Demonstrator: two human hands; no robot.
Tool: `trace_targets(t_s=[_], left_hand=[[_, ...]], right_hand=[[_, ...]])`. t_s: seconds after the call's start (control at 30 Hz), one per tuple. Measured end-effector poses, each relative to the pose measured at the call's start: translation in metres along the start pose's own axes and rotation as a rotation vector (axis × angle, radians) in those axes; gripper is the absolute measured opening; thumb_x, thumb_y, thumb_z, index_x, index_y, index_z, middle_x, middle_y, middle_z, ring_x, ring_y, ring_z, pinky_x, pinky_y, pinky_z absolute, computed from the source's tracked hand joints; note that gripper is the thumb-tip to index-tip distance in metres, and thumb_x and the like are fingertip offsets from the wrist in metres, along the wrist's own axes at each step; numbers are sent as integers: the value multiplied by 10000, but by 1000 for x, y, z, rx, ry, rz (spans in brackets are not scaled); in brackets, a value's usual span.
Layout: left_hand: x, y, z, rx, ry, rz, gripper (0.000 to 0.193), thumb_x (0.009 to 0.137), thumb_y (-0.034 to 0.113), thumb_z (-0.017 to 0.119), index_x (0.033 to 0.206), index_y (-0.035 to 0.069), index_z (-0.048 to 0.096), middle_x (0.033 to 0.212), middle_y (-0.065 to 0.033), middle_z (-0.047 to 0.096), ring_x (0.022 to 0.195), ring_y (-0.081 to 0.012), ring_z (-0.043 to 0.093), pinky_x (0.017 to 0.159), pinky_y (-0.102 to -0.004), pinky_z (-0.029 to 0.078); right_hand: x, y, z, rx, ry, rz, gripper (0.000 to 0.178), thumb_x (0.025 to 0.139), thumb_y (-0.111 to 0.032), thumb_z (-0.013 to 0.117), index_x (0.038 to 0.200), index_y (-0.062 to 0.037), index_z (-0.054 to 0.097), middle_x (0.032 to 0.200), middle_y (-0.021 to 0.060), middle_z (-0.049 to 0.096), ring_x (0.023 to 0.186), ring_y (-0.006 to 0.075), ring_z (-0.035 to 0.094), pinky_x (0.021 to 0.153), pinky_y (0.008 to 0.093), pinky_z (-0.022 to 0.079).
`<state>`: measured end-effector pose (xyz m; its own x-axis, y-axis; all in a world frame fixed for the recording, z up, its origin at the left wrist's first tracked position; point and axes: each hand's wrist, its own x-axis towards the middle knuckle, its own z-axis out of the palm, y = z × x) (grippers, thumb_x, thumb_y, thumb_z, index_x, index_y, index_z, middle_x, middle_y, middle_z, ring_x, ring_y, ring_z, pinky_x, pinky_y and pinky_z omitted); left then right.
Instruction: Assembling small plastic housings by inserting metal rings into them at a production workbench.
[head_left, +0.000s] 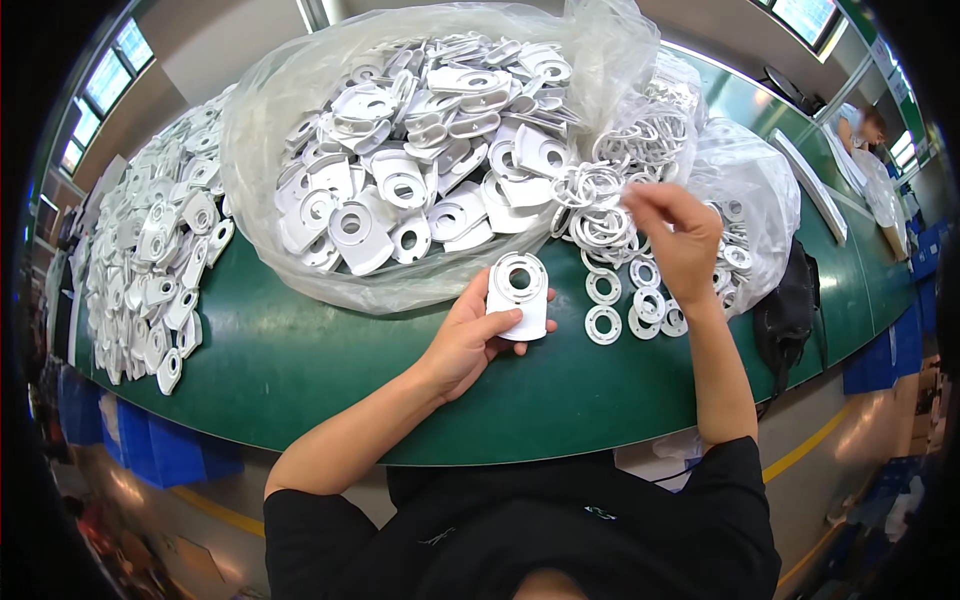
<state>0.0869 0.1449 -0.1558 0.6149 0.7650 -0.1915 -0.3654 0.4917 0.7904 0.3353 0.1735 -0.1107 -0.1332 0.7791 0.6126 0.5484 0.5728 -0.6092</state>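
The left hand [470, 335] is clamped on a flat white plastic plate with a round hole [518, 295], held just above the green table [300, 370]. The right hand [675, 235] pinches its fingers together over loose white plastic rings [610, 300]. A clear plastic bag of white plates [400, 170] lies behind.

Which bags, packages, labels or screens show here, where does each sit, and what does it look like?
Large clear plastic bag: back centre of the green table, open, full of white plates.
Smaller clear plastic bag: right, behind the right hand, holding white rings.
Labels, screens: none visible.
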Motion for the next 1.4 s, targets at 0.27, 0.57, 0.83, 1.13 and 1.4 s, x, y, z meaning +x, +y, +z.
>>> trace_targets(t_s=[0.27,0.57,0.83,1.13,1.4], left_hand=[[2,-5,-1,-8,3,28,551,886,17,472,1399,73,277,1267,-159,530,1064,-268,614,694,-271,506],[0,-2,-3,-6,34,22,525,880,6,453,1378,64,299,1222,-122,535,1030,-246,622,690,-283,508],[0,-7,-2,95,24,77,367,967,128,434,1318,58,352,1155,-106,580,927,-195,662,567,-214,472],[-5,-4,5,511,-19,134,398,958,125,472,1334,63,358,1118,-73,613,892,-143,667,544,-185,448],[-7,-5,3,838,86,345,236,958,220,483,1040,6,538,737,-146,607,631,-232,596,555,-354,432]], right_hand=[[-23,-18,41,-81,-203,-360,336,722,80,616,1030,-40,677,986,104,650,812,256,643,674,326,528],[-21,-20,40,-73,-431,-382,320,691,50,625,986,-64,673,959,54,624,827,238,615,688,323,517],[-20,-19,38,-67,-500,-438,336,660,62,633,974,-55,658,967,63,610,855,252,601,701,334,513],[-18,-33,39,212,-275,117,176,845,-52,635,1014,-48,681,953,74,616,762,131,583,662,248,463],[-20,-26,40,349,-474,206,111,840,-79,649,918,-2,661,779,52,605,707,125,561,625,243,430]])
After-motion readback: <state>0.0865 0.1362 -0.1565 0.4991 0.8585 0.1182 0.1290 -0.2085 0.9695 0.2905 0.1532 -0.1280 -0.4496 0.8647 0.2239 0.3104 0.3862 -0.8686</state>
